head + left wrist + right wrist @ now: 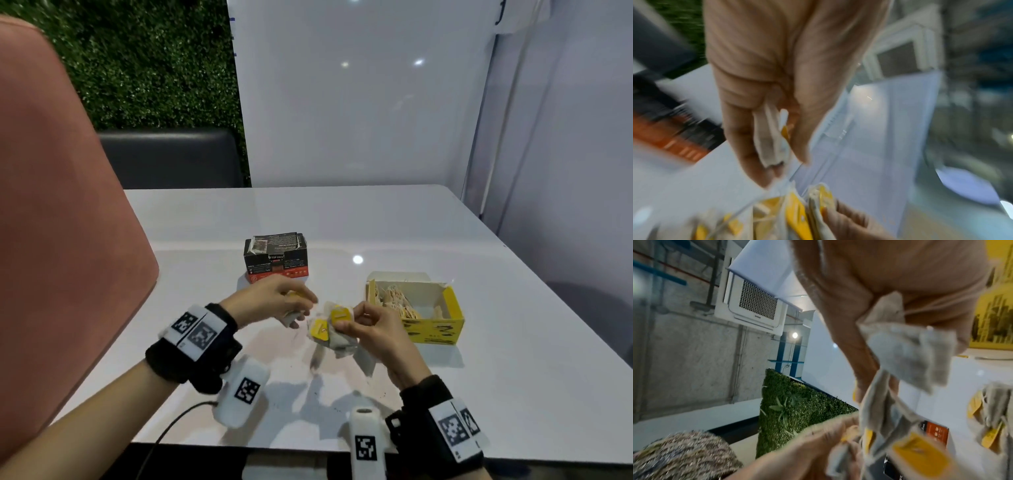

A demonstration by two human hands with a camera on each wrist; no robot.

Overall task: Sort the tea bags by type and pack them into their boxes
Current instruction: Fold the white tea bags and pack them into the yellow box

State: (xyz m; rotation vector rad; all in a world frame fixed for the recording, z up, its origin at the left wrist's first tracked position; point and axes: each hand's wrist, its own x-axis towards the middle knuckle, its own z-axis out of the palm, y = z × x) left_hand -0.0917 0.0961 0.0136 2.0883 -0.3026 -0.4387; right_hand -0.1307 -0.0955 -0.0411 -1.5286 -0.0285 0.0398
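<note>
In the head view, right of centre, your yellow box [435, 329] is sitting open on the white surface [376, 219], holding a row of pale tea bags [399, 301] leaning against its left wall, while the rest of its inside is showing bare cardboard. Just above centre, the black box [276, 258] with the orange band is standing with its top flaps up; what is inside it cannot be told. Between the two boxes, low in the middle of the frame, you are holding both hands above the surface. Your left hand [270, 301] is keeping its grip clamped on a small tea bag [770, 138], fingers and thumb curled round it. Your right hand [373, 330] is pinching a bunch of yellow-tagged tea bags [330, 329], which is hanging down and touching the surface. A pink chair back [58, 205] is filling the left edge, and a dark cable [171, 431] is trailing off the lower left of the surface. The left wrist view, heavily blurred, is showing the folded bag and its yellow tag pressed between your fingers, hidden from the head camera by your knuckles. The right wrist view is showing the grey-beige paper of the bunch and a ceiling air unit [754, 303] at upper left.
</note>
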